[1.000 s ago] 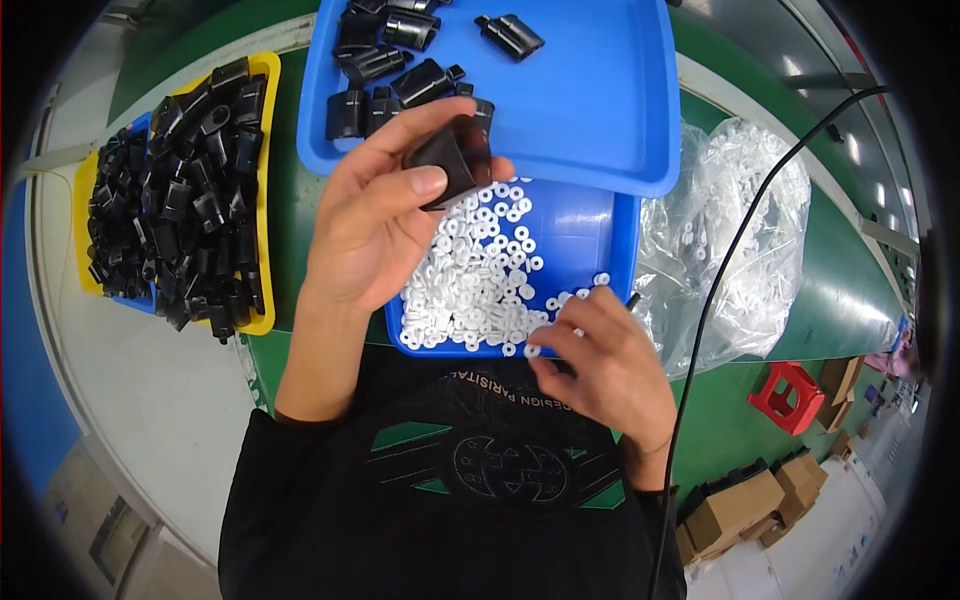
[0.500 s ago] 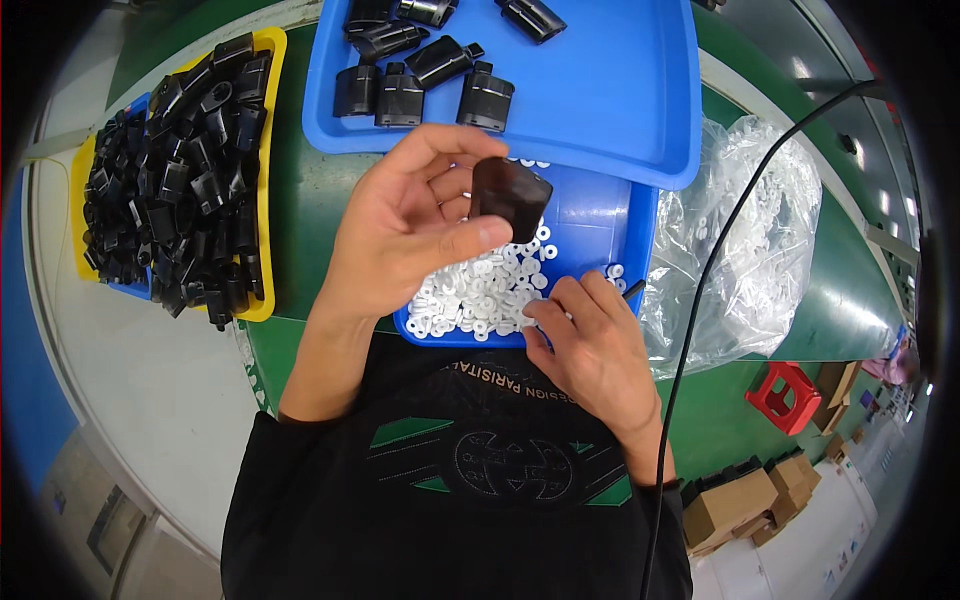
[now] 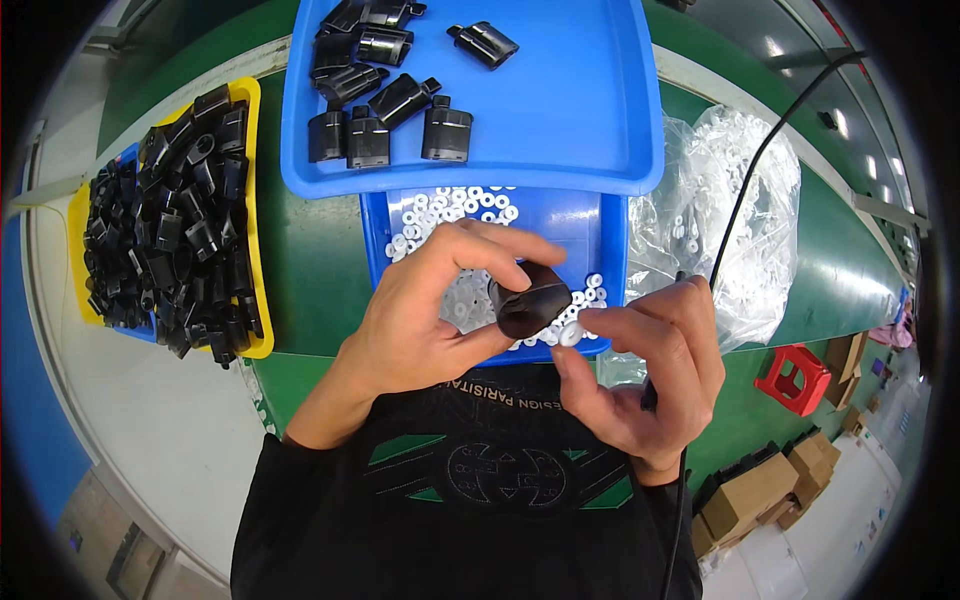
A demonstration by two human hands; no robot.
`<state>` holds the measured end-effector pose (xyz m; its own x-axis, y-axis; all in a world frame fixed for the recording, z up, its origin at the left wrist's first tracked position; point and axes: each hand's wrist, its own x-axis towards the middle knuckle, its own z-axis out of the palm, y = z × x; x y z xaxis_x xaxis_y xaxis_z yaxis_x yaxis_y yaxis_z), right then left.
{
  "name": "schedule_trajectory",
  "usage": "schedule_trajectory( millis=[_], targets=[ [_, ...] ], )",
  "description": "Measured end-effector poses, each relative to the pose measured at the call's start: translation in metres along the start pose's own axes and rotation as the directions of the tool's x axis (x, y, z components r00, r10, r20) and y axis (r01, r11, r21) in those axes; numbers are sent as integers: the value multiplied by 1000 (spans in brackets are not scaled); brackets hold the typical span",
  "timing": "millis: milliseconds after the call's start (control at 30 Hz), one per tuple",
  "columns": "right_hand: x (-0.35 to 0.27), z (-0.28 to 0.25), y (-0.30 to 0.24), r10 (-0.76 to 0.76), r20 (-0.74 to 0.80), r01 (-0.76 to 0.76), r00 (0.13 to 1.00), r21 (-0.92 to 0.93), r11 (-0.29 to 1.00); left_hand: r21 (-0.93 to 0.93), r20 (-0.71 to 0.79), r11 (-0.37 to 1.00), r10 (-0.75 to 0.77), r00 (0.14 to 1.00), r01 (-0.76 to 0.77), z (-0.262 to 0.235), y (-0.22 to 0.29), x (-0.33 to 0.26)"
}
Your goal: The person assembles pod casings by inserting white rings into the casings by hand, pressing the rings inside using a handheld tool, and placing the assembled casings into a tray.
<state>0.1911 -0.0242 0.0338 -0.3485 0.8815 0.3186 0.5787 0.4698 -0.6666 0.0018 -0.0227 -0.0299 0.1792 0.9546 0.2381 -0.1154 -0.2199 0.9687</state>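
Over the near blue bin: both hands fitting a white ring to a black housing.

L hand (image 3: 420,320) pinches the black plastic housing (image 3: 532,298) betw. thumb & curled fingers, held just above the small blue bin (image 3: 612,250) of white rings (image 3: 450,215); R hand (image 3: 645,375) pinches one white ring (image 3: 571,335) betw. thumb & forefinger, touching the housing's near end, other fingers curled round a black cable (image 3: 745,190); ring looks not yet seated. Far side, large blue tray (image 3: 570,100) holds approx. ten black housings (image 3: 385,95), prob. finished ones; far left, yellow tray (image 3: 252,215) heaped w/ black parts (image 3: 165,235), so most work seems left; right, clear plastic bag (image 3: 735,215) w/ more rings.
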Motion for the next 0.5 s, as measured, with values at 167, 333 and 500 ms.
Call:
schedule_trajectory(
  millis=[167, 333, 500],
  targets=[
    [6, 5, 3, -132, 2, 132, 991, -18, 991, 56, 51, 998, 26, 998, -29, 3, -1, -1],
    [1, 2, 0, -71, 45, 72, 996, -13, 997, 66, 36, 996, 54, 998, -56, 5, 0, 1],
    [-2, 5, -6, -30, 7, 29, 1000, 50, 998, 38, 4, 999, 37, 999, -38, 7, 4, 0]
  ],
)
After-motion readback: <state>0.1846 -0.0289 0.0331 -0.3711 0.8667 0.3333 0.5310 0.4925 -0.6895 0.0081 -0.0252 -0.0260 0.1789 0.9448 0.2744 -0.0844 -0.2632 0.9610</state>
